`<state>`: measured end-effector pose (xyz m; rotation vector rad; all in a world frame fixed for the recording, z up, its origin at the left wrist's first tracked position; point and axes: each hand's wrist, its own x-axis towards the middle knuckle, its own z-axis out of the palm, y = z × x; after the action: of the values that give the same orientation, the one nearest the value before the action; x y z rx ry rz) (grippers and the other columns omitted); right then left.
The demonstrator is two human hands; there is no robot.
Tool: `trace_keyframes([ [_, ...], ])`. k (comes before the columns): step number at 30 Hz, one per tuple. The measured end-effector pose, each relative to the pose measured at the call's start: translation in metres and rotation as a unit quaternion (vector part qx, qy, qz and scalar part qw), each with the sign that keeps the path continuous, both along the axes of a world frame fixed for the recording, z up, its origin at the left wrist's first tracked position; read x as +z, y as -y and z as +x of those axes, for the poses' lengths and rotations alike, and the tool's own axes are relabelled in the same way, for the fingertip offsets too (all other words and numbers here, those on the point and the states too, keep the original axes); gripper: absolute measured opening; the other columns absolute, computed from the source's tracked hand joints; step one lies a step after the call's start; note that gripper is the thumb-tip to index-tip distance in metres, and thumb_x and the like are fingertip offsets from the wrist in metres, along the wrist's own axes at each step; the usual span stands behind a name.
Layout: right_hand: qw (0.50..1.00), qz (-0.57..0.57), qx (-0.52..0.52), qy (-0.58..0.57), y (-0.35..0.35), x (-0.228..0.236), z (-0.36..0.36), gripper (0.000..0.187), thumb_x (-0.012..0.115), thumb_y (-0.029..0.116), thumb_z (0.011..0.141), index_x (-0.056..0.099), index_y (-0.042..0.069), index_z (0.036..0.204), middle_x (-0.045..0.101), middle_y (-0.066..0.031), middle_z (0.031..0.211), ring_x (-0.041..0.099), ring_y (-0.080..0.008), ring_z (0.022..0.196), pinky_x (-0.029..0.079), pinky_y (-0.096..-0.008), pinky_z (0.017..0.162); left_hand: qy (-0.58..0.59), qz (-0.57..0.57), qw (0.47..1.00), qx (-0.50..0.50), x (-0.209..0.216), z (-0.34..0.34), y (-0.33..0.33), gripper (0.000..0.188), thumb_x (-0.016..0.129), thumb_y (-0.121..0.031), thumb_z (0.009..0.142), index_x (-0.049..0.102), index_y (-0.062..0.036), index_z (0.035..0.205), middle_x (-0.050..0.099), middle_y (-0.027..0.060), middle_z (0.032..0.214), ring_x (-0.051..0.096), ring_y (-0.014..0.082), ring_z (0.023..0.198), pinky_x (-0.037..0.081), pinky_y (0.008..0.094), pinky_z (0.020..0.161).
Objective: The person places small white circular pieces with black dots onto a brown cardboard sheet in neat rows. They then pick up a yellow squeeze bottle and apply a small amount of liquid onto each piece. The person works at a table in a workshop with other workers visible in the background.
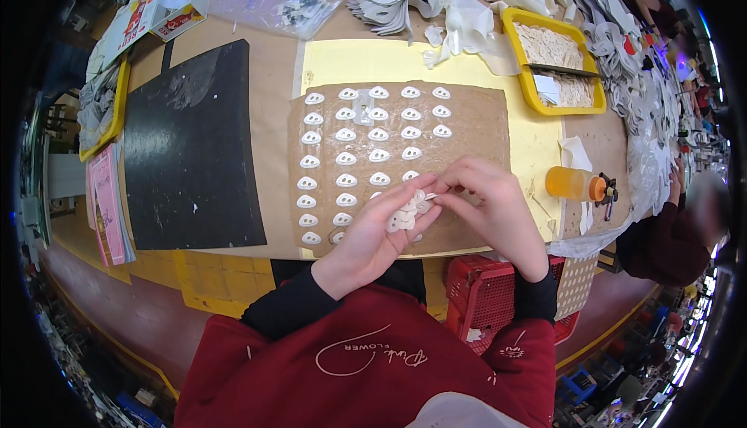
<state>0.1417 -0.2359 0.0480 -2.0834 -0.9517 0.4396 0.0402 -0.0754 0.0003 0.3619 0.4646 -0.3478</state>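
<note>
My left hand (367, 233) is cupped palm up around a small pile of white two-holed pieces (401, 219). Over its fingertips, my right hand (492, 196) pinches one such white piece (430, 196) between thumb and forefinger. Below both hands lies a brown board (475, 140), with rows of rounded, flat white pieces (378, 156) set apart in columns. The rightmost column holds only a few at its far end. My hands hide part of the near right of the board. A clear patch (362, 107) sits among the far rows.
A black sheet (191, 156) lies left of the board. At the far right, a divided yellow tray (531, 101) holds many small pale pieces. An orange-capped bottle (572, 184) stands on the right. Red baskets (478, 296) sit below the table's edge. Another person (669, 241) works at right.
</note>
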Motion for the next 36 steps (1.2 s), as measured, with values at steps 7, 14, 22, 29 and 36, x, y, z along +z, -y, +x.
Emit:
trace_keyframes([
  [7, 0.986, 0.044, 0.047, 0.155, 0.007, -0.002, 0.001, 0.017, 0.072, -0.003, 0.076, 0.071, 0.003, 0.092, 0.067, -0.0089, 0.091, 0.066, -0.0233, 0.081, 0.053, -0.0311, 0.070, 0.009, 0.048, 0.999, 0.016, 0.002, -0.001, 0.001, 0.033, 0.052, -0.013, 0.101, 0.052, 0.0048, 0.129, 0.057, 0.0095, 0.125, 0.058, 0.0142, 0.115, 0.049, 0.0265, 0.102],
  [14, 0.998, 0.055, -0.039, 0.016, 0.004, -0.001, -0.007, 0.019, 0.073, 0.003, 0.080, 0.070, 0.002, 0.099, 0.066, -0.0096, 0.091, 0.065, -0.0203, 0.079, 0.051, -0.0279, 0.068, 0.034, 0.125, 0.991, 0.046, -0.006, -0.005, 0.006, 0.029, 0.061, -0.003, 0.094, 0.057, 0.0051, 0.122, 0.063, 0.0112, 0.115, 0.063, 0.0143, 0.106, 0.053, 0.0259, 0.096],
  [22, 0.988, -0.001, -0.049, -0.145, 0.004, -0.002, -0.004, 0.012, 0.073, 0.004, 0.082, 0.070, -0.001, 0.093, 0.064, -0.0042, 0.083, 0.060, -0.0106, 0.076, 0.046, -0.0230, 0.066, 0.075, 0.228, 0.970, 0.046, -0.014, -0.010, 0.008, 0.022, 0.063, -0.001, 0.092, 0.059, 0.0034, 0.114, 0.064, 0.0106, 0.110, 0.066, 0.0138, 0.097, 0.054, 0.0252, 0.089],
  [29, 0.954, 0.017, -0.192, -0.231, 0.008, -0.023, 0.037, 0.011, 0.069, 0.009, 0.086, 0.070, -0.001, 0.089, 0.066, 0.0005, 0.078, 0.056, -0.0045, 0.072, 0.044, -0.0203, 0.066, 0.013, 0.158, 0.985, 0.066, -0.005, -0.007, 0.002, 0.024, 0.060, -0.003, 0.095, 0.058, 0.0023, 0.117, 0.063, 0.0163, 0.121, 0.064, 0.0191, 0.109, 0.051, 0.0260, 0.096],
  [36, 0.968, -0.043, -0.174, -0.177, 0.000, -0.047, 0.042, 0.015, 0.071, 0.011, 0.085, 0.070, -0.003, 0.088, 0.064, 0.0008, 0.074, 0.054, -0.0050, 0.067, 0.043, -0.0218, 0.061, 0.009, 0.162, 0.986, 0.046, 0.003, -0.014, -0.006, 0.024, 0.059, -0.005, 0.096, 0.057, 0.0033, 0.118, 0.065, 0.0156, 0.117, 0.064, 0.0188, 0.111, 0.053, 0.0230, 0.093],
])
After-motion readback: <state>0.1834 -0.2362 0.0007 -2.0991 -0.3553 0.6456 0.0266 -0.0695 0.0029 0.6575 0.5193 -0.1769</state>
